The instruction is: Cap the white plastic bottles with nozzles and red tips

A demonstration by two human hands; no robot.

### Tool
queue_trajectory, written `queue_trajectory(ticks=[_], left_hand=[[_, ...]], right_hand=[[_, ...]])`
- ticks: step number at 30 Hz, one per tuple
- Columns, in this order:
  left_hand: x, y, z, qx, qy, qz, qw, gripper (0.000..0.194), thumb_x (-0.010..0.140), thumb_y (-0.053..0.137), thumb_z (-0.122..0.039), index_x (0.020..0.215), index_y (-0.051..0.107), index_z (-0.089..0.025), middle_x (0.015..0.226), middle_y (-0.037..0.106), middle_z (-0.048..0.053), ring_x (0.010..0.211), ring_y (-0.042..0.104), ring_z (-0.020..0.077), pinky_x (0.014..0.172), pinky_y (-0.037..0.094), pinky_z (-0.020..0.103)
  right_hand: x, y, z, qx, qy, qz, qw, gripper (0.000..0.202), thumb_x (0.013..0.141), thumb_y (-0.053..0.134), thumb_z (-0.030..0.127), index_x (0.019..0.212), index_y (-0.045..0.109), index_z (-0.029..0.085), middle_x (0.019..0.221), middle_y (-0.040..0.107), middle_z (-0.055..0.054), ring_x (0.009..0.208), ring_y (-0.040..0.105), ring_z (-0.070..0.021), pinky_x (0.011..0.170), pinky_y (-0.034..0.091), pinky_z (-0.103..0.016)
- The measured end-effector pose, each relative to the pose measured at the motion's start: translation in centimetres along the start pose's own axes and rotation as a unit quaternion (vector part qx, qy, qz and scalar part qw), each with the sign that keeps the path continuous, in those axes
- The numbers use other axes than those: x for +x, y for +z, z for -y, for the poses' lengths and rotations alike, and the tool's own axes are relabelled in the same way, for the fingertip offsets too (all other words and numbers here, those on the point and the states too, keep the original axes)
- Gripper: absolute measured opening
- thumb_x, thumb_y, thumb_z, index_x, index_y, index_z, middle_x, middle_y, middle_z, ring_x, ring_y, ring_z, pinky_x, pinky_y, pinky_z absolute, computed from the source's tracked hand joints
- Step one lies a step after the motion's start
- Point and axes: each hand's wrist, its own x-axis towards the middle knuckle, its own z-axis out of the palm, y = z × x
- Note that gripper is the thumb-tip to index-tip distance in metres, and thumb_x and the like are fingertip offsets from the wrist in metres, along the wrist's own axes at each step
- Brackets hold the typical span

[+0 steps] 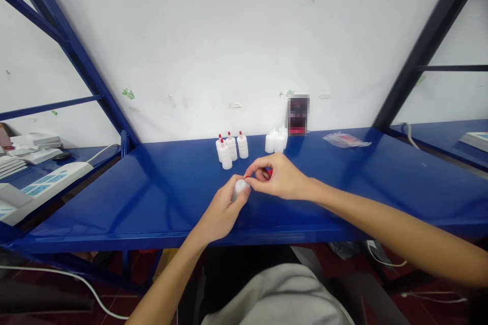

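My left hand [224,205] is wrapped round a small white plastic bottle [240,189], held tilted above the front part of the table. At the bottle's tip, the thumb and forefinger of my right hand [276,176] pinch a small red cap [247,177]. Several more red caps [270,172] sit within the curled fingers of that hand. Behind my left hand stand several white bottles [231,147] topped with red caps. Farther right, a group of white bottles [275,140] shows white tips without red caps.
The blue table [152,188] backs onto a white wall. A clear plastic bag [346,139] with something red lies at the back right, and a blurred dark object [298,115] leans on the wall. A power strip [49,188] lies at the left, beyond a blue post.
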Motion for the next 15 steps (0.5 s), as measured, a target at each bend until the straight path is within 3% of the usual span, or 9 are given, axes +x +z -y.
queue_trajectory(ticks=[3, 6, 9, 15], left_hand=[[-0.1, -0.1, 0.0, -0.039, 0.007, 0.009, 0.999, 0.024, 0.097, 0.046, -0.039, 0.093, 0.058, -0.018, 0.081, 0.051, -0.001, 0.074, 0.043, 0.0131, 0.069, 0.038, 0.023], [0.0, -0.2, 0.2, -0.074, 0.017, -0.006, 0.997, 0.030, 0.095, 0.044, -0.039, 0.079, 0.056, -0.017, 0.074, 0.048, -0.001, 0.069, 0.041, 0.0133, 0.065, 0.034, 0.024], [0.0, -0.2, 0.6, -0.060, 0.024, -0.018, 0.998, 0.035, 0.094, 0.047, -0.042, 0.071, 0.053, -0.016, 0.067, 0.044, -0.001, 0.063, 0.037, 0.0124, 0.060, 0.031, 0.025], [-0.5, 0.0, 0.9, -0.016, 0.060, -0.055, 0.997, 0.036, 0.089, 0.047, -0.041, 0.063, 0.052, -0.016, 0.060, 0.042, -0.001, 0.059, 0.037, 0.0127, 0.056, 0.030, 0.027]], right_hand=[[-0.4, 0.0, -0.1, 0.025, 0.008, 0.028, 0.999, 0.012, 0.084, 0.064, 0.027, 0.085, 0.070, 0.016, 0.053, 0.051, 0.006, 0.048, 0.043, -0.0078, 0.051, 0.038, -0.023], [-0.6, 0.3, 0.2, -0.008, -0.048, 0.051, 0.997, 0.008, 0.086, 0.062, 0.024, 0.086, 0.066, 0.017, 0.058, 0.056, 0.005, 0.050, 0.048, -0.0084, 0.054, 0.041, -0.023], [-0.6, 1.0, 0.5, -0.042, -0.121, 0.056, 0.990, 0.004, 0.086, 0.059, 0.019, 0.086, 0.064, 0.018, 0.069, 0.061, 0.002, 0.056, 0.050, -0.0089, 0.055, 0.042, -0.022], [-0.7, 2.6, 1.2, -0.028, -0.157, 0.054, 0.986, 0.003, 0.085, 0.058, 0.017, 0.084, 0.060, 0.019, 0.073, 0.062, 0.001, 0.058, 0.051, -0.0092, 0.054, 0.042, -0.022]])
